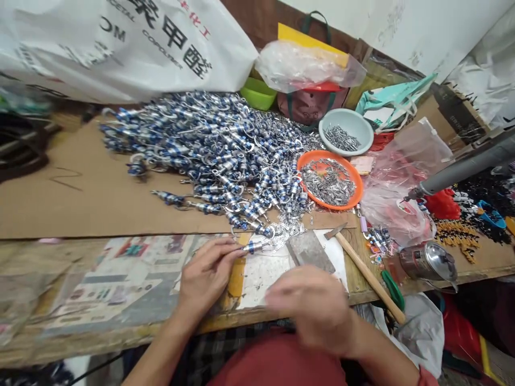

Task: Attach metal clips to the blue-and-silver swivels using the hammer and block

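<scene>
My left hand pinches one end of a small silver and blue metal part, which lies level just above the white sheet. To its right, my right hand is blurred by motion near the table's front edge, and its fingers are too smeared to read. A flat grey metal block rests on the sheet beyond that hand. Beside the block lies a hammer with a wooden handle. Many similar silver and blue parts are heaped behind my left hand, with small flat metal plates scattered at the heap's front.
An orange plate holds flat metal plates, and a pale bowl behind it holds metal pins. At the right are a metal pot, green-handled tool and grey pole. A large white sack stands at the back left.
</scene>
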A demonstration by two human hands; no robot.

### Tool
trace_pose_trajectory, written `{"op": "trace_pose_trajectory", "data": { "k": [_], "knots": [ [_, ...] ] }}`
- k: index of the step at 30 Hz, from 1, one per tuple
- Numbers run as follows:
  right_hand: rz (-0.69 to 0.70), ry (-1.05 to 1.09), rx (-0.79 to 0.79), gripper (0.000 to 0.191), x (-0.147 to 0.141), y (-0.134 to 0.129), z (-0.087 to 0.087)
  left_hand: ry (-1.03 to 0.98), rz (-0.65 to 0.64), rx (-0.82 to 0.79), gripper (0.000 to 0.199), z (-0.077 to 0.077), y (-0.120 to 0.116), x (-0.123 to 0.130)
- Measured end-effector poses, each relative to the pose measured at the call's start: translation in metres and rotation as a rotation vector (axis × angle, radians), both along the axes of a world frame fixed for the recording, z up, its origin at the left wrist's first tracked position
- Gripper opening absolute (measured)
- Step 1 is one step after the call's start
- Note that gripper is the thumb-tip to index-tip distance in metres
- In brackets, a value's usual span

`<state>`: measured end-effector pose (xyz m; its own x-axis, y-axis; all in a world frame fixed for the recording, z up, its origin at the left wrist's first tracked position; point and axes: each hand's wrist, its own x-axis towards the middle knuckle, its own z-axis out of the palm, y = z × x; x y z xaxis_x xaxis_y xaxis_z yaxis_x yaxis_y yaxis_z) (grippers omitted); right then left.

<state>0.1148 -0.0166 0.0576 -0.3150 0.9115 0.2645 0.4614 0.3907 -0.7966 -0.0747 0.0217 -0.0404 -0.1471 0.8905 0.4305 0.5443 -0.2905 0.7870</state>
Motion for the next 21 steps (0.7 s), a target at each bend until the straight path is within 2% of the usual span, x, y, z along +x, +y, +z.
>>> {"op": "trace_pose_trajectory", "data": {
  "k": [1, 3, 4, 6, 10, 13, 15, 17, 21],
  "knots": [
    [-0.034, 0.007, 0.094, 0.025, 0.013, 0.008, 0.000, -0.030, -0.032, 0.015, 0.015, 0.007, -0.004, 0.007],
    [-0.118, 0.009, 0.240, 0.025, 0.031, 0.019, -0.005, -0.067, -0.201, 0.064, 0.012, 0.018, -0.010, 0.026],
    [-0.143, -0.007, 0.273, 0.023, 0.037, 0.022, -0.010, -0.076, -0.316, 0.100, 0.010, 0.022, -0.011, 0.036],
    [-0.109, -0.070, 0.251, 0.019, 0.043, 0.023, -0.021, -0.112, -0.425, 0.154, 0.009, 0.024, -0.013, 0.056],
    [-0.067, -0.113, 0.135, 0.018, 0.043, 0.015, -0.042, -0.187, -0.388, 0.056, 0.017, 0.009, -0.018, 0.071],
    [-0.088, 0.034, -0.011, 0.017, 0.041, 0.012, -0.047, -0.143, -0.359, 0.069, 0.028, 0.000, -0.022, 0.068],
    [-0.084, 0.106, -0.079, 0.019, 0.041, 0.012, -0.047, -0.085, -0.367, 0.116, 0.032, 0.000, -0.023, 0.065],
    [-0.065, 0.098, -0.066, 0.019, 0.041, 0.014, -0.047, -0.032, -0.377, 0.177, 0.033, 0.003, -0.022, 0.064],
    [-0.040, 0.025, 0.056, 0.014, 0.042, 0.014, -0.046, -0.003, -0.395, 0.261, 0.025, 0.008, -0.020, 0.066]
  ]
}}
